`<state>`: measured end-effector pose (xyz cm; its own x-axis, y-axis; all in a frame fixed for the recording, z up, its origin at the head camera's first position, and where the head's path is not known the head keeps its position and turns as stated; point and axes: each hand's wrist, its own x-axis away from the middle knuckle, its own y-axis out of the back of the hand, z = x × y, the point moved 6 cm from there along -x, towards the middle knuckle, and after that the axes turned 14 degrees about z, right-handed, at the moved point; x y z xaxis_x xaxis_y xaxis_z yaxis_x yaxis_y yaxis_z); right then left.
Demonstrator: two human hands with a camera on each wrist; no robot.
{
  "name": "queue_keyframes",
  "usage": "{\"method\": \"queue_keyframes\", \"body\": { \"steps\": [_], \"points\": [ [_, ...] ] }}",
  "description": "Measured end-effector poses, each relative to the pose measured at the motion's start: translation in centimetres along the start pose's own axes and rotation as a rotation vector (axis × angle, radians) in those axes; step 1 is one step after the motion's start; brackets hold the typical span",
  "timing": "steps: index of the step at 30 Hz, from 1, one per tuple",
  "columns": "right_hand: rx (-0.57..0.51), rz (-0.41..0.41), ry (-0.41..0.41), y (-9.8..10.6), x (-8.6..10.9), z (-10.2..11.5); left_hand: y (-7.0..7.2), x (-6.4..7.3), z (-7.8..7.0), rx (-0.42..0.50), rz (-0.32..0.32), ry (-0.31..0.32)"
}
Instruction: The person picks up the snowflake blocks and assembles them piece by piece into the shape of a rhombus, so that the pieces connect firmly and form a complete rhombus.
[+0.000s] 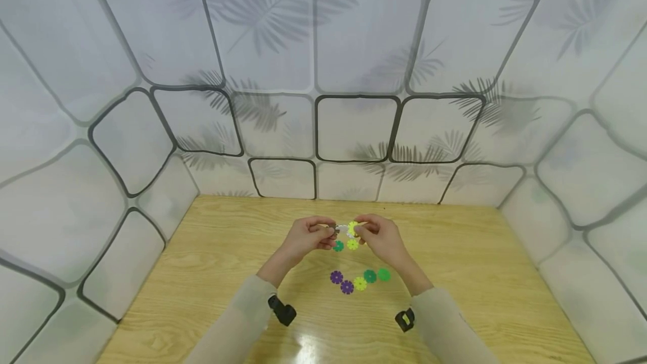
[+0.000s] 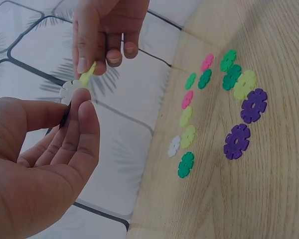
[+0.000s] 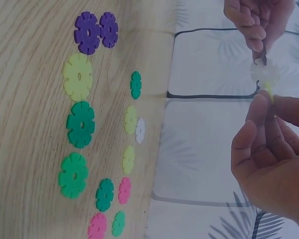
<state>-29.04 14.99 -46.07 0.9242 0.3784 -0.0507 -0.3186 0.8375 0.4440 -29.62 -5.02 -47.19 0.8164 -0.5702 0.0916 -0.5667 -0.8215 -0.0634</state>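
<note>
Above the table, my left hand (image 1: 308, 235) pinches a dark notched plastic disc (image 2: 66, 115), seen nearly edge-on, between thumb and fingers. My right hand (image 1: 381, 236) pinches a yellow notched disc (image 1: 352, 228), which is tilted on edge in the left wrist view. Between the two hands is a white notched disc (image 2: 69, 91), its rim meeting the dark disc on one side and the yellow one on the other. Fingertips of both hands come close together around this small chain and hide parts of the outer discs.
On the wooden table (image 1: 227, 274) lies a curved row with purple discs (image 2: 236, 141), a yellow disc (image 3: 78, 77) and green discs (image 3: 80, 124). Farther back lie loose pink (image 3: 124, 190), white (image 3: 140, 130), yellow and green discs. Patterned wall panels (image 1: 354, 128) enclose the table's back and sides.
</note>
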Motion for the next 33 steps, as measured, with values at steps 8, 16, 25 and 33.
{"method": "queue_keyframes", "body": {
  "steps": [8, 16, 25, 33],
  "points": [
    [-0.070, -0.046, -0.033, -0.14, 0.00, 0.15, -0.29, -0.09, -0.01, 0.006, -0.009, -0.001],
    [-0.175, -0.106, -0.043, -0.48, -0.18, 0.11, -0.33, -0.22, 0.12, 0.030, -0.027, -0.016],
    [-0.232, -0.105, -0.049, -0.87, -0.23, -0.16, -0.18, -0.28, 0.42, 0.063, -0.035, -0.009],
    [-0.228, -0.111, -0.058, -0.60, 0.27, 0.19, -0.62, -0.48, 0.24, 0.040, 0.008, -0.012]
  ]
}}
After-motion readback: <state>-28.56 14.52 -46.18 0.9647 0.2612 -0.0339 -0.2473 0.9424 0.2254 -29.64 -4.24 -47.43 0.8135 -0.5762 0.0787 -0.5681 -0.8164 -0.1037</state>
